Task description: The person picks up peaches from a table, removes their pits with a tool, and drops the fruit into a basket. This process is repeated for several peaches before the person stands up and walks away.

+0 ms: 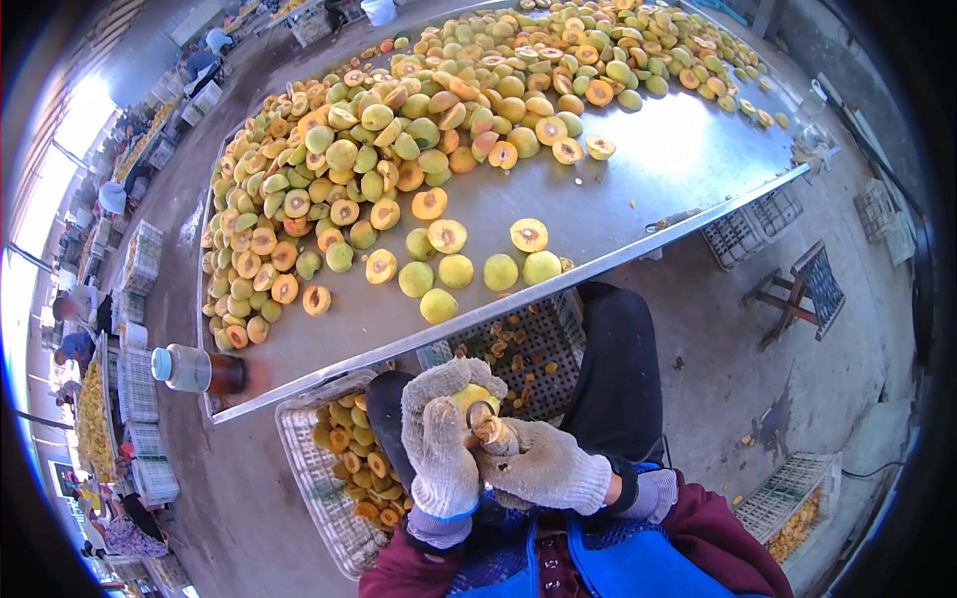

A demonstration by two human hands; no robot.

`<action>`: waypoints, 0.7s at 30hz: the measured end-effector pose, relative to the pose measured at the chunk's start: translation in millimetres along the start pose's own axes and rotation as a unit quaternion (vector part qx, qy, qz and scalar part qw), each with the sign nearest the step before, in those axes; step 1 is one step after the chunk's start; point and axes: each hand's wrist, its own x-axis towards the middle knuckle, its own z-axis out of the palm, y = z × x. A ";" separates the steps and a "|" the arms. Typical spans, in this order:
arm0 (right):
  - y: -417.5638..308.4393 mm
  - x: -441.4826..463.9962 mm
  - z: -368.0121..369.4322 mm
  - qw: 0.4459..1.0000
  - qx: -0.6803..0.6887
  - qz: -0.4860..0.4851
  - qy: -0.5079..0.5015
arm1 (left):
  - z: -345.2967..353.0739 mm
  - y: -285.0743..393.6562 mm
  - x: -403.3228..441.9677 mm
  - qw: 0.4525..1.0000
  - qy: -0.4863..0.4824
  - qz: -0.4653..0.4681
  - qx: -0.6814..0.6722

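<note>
My left hand [439, 439], in a grey-white knitted glove, is closed around a yellow-green peach piece [475, 397] above my lap. My right hand [553, 466], gloved too, grips a small pitting tool with a curved metal loop [482, 407] at its tip. The loop is at the peach; whether it cuts into the flesh I cannot tell. Most of the tool's handle is hidden by my fingers. In front of my hands, several peach halves [456, 271] lie near the edge of the metal table [349, 344], some cut side up with brown centres.
A large heap of halved peaches [399, 130] covers the table's far side. A jar of dark liquid [199, 370] stands at the left corner. Below are a crate of peach halves [299, 448] and a dark crate with scraps [548, 349]. A stool [802, 289] stands right; people work far left.
</note>
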 end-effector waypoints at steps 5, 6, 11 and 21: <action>-7.5 -2.8 -17.6 0.961 0.218 0.121 -0.117 | -11.4 11.6 8.0 0.994 -0.078 -0.065 0.026; -9.6 -3.9 -20.2 0.966 0.209 0.120 -0.097 | -9.8 11.7 9.1 0.992 -0.100 -0.068 -0.031; -17.8 -3.5 -19.1 0.994 -0.090 0.061 0.015 | -14.9 8.2 12.7 0.974 -0.102 -0.124 -0.160; 1.1 1.3 -5.8 0.942 -0.305 -0.073 0.122 | -28.2 6.3 16.1 0.980 -0.114 -0.163 0.023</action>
